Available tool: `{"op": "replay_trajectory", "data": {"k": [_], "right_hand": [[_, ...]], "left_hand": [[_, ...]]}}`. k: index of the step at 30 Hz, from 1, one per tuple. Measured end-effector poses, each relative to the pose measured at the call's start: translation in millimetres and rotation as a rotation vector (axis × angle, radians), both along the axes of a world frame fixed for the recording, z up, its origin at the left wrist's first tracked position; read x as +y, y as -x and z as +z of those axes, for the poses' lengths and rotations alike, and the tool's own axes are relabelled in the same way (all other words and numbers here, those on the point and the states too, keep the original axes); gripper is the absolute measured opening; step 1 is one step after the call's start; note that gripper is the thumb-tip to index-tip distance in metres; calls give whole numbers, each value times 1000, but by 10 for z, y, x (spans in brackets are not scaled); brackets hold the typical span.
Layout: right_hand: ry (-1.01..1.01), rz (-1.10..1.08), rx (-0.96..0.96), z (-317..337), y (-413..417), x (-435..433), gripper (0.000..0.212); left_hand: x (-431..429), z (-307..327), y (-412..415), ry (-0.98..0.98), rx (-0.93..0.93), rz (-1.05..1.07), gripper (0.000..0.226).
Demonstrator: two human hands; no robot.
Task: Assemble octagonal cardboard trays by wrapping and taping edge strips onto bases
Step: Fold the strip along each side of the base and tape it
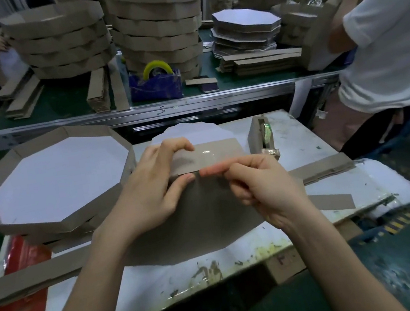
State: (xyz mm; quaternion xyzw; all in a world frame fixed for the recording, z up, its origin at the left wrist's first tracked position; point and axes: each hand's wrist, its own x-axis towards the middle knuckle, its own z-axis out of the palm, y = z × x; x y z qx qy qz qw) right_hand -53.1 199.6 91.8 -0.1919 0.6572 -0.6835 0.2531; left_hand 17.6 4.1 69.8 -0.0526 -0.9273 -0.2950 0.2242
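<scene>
My left hand [150, 190] grips the brown cardboard strip [224, 149] upright at the grey octagonal cardboard base's [195, 223] far edge. My right hand [264, 189] pinches clear tape [206, 155] there; open white worktop [302, 140] lies right.

Dim indoor light, soft focus, wide-angle edge distortion

The left hand [150, 190] grips the edge strip [227, 152] at the grey base's [203, 222] 12 o'clock side, the right hand [261, 186] pinches clear tape [206, 156] against it, and a finished tray [56, 183] sits at 9 o'clock.
</scene>
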Motion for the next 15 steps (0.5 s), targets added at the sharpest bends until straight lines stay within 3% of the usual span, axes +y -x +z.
{"op": "replay_trajectory", "data": {"k": [7, 15], "right_hand": [[19, 9, -24, -101, -57, -7, 41], [-19, 14, 23, -173, -75, 10, 40]], "left_hand": [[13, 70, -23, 211, -60, -22, 48], [65, 82, -23, 224, -85, 57, 46]]}}
